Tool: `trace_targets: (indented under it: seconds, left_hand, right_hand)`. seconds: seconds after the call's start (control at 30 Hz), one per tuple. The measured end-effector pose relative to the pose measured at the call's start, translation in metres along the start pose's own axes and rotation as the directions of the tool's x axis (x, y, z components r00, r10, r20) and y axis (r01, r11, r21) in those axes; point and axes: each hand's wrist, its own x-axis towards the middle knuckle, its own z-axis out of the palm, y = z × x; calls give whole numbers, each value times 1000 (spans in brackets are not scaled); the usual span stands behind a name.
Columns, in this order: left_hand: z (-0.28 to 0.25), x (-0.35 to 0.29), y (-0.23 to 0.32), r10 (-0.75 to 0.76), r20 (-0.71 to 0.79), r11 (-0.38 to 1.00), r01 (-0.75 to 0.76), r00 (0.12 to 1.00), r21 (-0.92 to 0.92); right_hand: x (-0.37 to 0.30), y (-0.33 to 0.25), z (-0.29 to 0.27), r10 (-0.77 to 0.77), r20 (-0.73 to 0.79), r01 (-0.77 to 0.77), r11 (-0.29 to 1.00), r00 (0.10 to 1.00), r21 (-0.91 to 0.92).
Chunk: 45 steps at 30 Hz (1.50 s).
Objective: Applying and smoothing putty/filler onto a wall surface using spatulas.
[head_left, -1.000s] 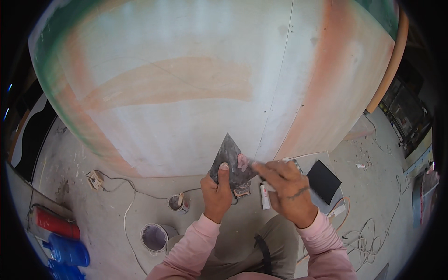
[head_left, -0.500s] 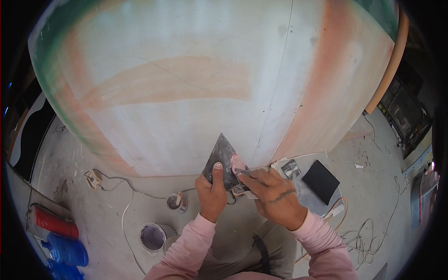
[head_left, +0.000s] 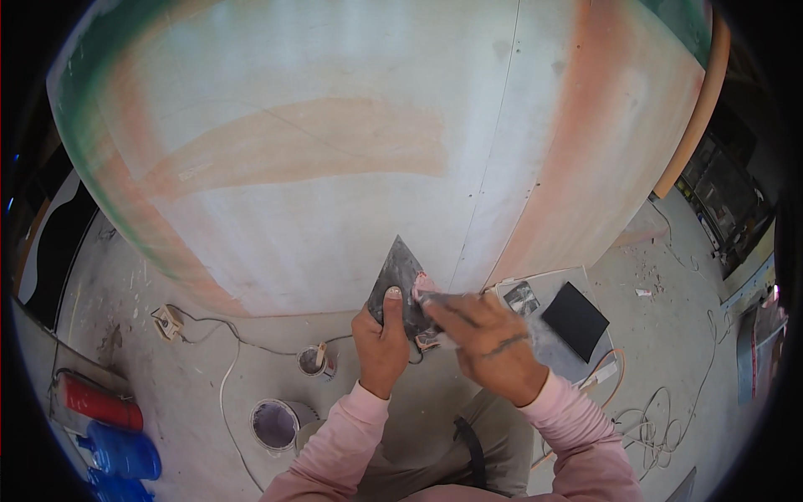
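- A dark putty knife (head_left: 400, 280) with a broad triangular blade is sitting just below the middle of the frame, its long axis running from the handle at the lower left up to the blade tip at the upper right, in front of the pale wall panel (head_left: 351, 151).
- The left hand (head_left: 383, 347) is gripping the knife from below, fingers wrapped tight round the handle and the thumb (head_left: 391, 303) pressing flat on the blade.
- A dab of pink filler (head_left: 425, 286) is lying at the blade's right edge, touching it.
- The right hand (head_left: 489, 343) is coming in from the right, blurred, its fingers (head_left: 443, 305) bunched close together and resting on the blade by the filler; I cannot tell whether they are pinching anything.
- The left hand is the one carrying the knife; the right is only meeting it.
- On the floor (head_left: 209, 368) at lower left a small tin (head_left: 315, 360) and an open bucket (head_left: 276, 423) are standing; a black pad (head_left: 575, 320) is lying to the right.
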Motion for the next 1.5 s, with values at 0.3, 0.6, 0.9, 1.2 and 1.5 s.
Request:
trace_targets:
  seconds: [0.3,0.6,0.9,1.2,1.5]
  left_hand:
    - [-1,0,-1,40,0,999,-40,999,11]
    - [0,-2,-3,84,-37,996,-85,996,-32]
    - [-4,-2,-6,80,-32,997,-81,996,-21]
    - [-5,-1,-2,25,-42,1000,-25,999,-1]
    - [-8,1,-4,-61,-31,998,61,998,11]
  right_hand:
    - [-1,-2,3,54,40,-56,997,998,44]
    - [0,-6,-2,127,113,-141,981,985,130]
    - [8,-10,-15,41,150,-54,995,988,85]
    - [13,-4,-19,-21,150,19,1000,989,15]
    - [20,2,-25,-36,76,45,991,996,-127]
